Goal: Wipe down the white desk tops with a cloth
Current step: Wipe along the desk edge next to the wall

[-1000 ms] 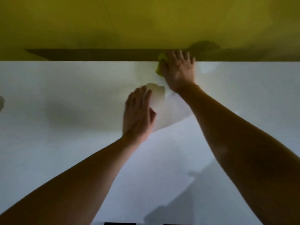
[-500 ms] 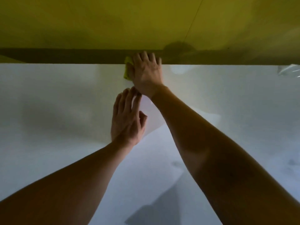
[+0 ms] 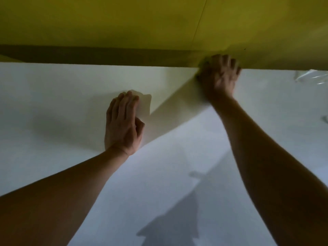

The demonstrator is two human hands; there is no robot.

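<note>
Yellow partition panel (image 3: 124,22) runs along the far edge of the white desk top (image 3: 53,107), with a thin seam line crossing it at upper right. White desk top fills the lower field and carries soft shadows of both forearms. Left hand (image 3: 123,125) lies flat on the desk near its middle, palm down, fingers straight and close together, thumb tucked beside the palm; it holds nothing. Right hand (image 3: 219,75), motion-blurred, is at the far edge of the desk where the surface meets the panel, fingers spread and bent downward. Cloth (image 3: 202,63), yellow-green, shows only as a small blurred patch at the left side of those fingers, beneath and beside them, against the base of the panel; whether the fingers clamp it or merely press on it cannot be told. Crinkled clear plastic (image 3: 312,77) lies on the desk at far right.
</note>
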